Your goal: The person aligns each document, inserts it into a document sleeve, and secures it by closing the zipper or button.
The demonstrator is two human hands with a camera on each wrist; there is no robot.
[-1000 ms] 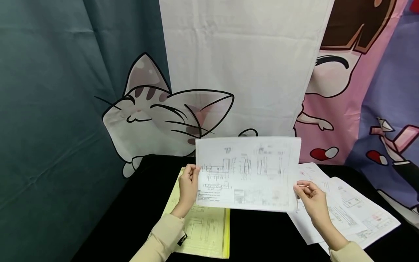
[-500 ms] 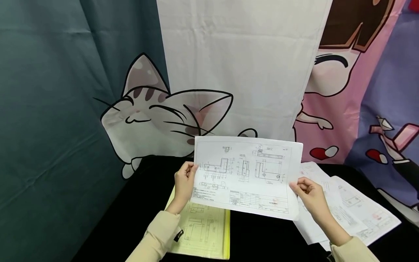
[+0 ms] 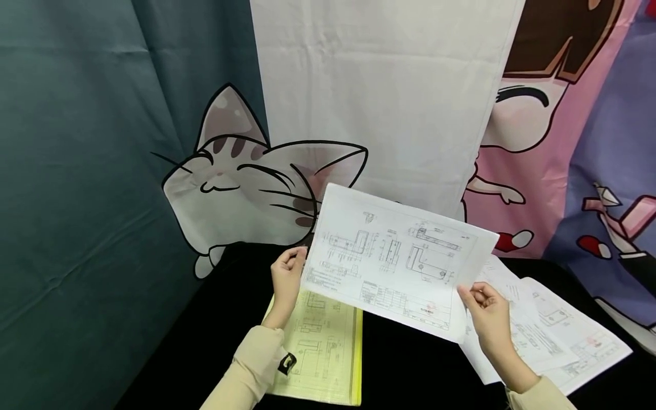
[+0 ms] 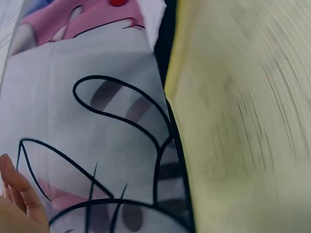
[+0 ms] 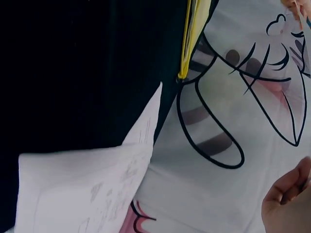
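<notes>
- Holding up the sheet (image 3: 394, 256) is the step in hand, as we judge it: the paper is off the table (image 3: 402, 370) and neither laid down nor put away.
- The sheet is in the air between our two hands, tilted so that its left end stands higher than its right, printed drawings facing us.
- Our right hand (image 3: 489, 319) pinches the sheet's right edge near the lower corner, thumb on the printed side.
- Our left hand (image 3: 287, 279) is at the left edge, fingers bent in with the thumb near them. We cannot tell whether it pinches the paper or is just beside it; the left wrist view does not settle this.
- Under our left forearm lies the yellow folder (image 3: 328, 364), drawings showing on its face. Other papers (image 3: 543, 336) overlap at the right, partly behind our right hand.
- For the next move, we think the right hand's pinch must be sure first, as it may be bearing the sheet alone. To add it to the papers, we should level it and lower it over them; for the folder, our left hand would have to be free to part it. Which is wanted, we can only guess.
</notes>
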